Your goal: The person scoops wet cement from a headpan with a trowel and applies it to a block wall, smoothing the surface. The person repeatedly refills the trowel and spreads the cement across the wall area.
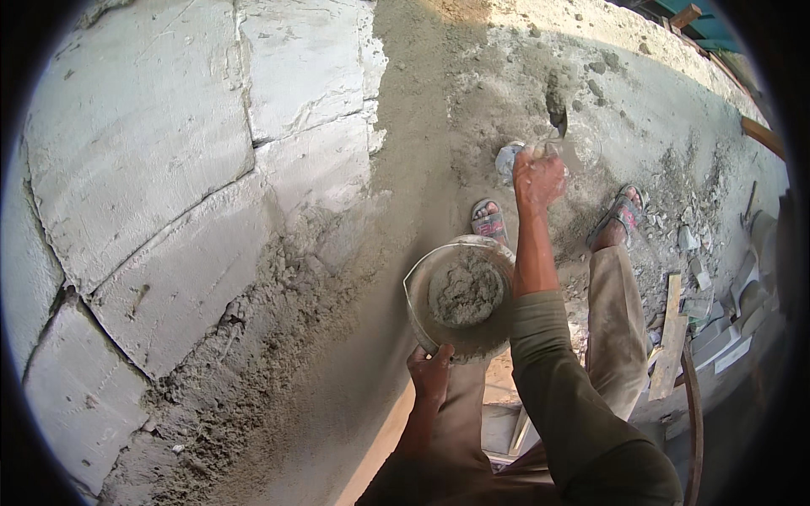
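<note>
My left hand (431, 374) is closed on the near rim of a round bucket (415, 308), which has a thin wire handle. Wet grey mortar (466, 291) lies in the bottom of the bucket. Stretched out beyond the bucket, my right hand (540, 175) is closed in a fist around a trowel (560, 125); its handle is hidden by the fingers, and only part of the narrow blade shows, with grey mortar at its far end. A pale lump (508, 160) lies on the ground just left of that hand.
On the left stands a wall of large pale blocks (143, 143), partly covered with rough and smooth grey mortar (287, 312). My sandalled feet (489, 221) stand on dusty ground. Rubble (688, 239), wooden boards (671, 337) and broken pale pieces (730, 341) lie at the right.
</note>
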`<action>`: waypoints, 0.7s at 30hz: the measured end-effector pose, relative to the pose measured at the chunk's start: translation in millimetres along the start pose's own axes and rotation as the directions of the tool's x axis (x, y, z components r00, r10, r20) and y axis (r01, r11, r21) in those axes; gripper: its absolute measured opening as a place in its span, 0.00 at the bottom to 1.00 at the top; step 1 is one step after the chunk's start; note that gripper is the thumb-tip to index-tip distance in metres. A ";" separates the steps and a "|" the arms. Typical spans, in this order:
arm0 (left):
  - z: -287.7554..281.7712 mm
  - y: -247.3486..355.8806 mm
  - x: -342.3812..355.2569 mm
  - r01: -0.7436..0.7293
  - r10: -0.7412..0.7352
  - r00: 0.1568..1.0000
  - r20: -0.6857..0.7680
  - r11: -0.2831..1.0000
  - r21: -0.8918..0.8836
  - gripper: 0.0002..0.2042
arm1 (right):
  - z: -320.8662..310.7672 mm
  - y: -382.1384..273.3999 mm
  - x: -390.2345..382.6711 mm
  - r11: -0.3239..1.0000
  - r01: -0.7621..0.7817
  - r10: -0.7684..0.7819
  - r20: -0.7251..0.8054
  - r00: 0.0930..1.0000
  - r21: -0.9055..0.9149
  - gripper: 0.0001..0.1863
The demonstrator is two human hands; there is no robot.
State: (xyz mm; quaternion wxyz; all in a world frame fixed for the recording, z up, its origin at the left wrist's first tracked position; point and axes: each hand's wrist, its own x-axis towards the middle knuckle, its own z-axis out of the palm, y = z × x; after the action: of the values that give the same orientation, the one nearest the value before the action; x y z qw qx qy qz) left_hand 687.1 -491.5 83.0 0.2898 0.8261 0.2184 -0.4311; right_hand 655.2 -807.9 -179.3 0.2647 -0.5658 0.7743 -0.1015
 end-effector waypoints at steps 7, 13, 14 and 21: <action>-28.1 -37.8 6.8 -0.181 0.180 0.982 -0.052 0.984 -0.006 0.07 | -159.7 5.0 -148.3 0.968 0.047 -0.233 0.809 0.540 0.247 0.17; 11.8 1.1 -12.7 -0.356 0.340 0.934 0.113 0.914 0.194 0.08 | -273.1 43.5 -119.9 0.707 0.704 -0.393 0.865 0.311 0.068 0.07; 28.5 21.3 -28.2 -0.340 0.311 0.939 0.143 0.901 0.269 0.10 | -270.1 52.0 -114.7 0.661 0.750 -0.433 0.833 0.344 0.033 0.06; 75.5 75.0 -87.6 -0.563 0.552 0.822 0.138 0.754 0.338 0.07 | -327.1 14.2 -73.9 0.658 0.752 -0.241 0.934 0.264 -0.043 0.06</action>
State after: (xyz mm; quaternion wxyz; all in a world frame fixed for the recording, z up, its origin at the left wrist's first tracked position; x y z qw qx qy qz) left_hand 642.0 -606.8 143.5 0.2499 0.8859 -0.1257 -0.3701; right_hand 488.1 -781.0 110.5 0.4191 -0.7997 0.2888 0.3185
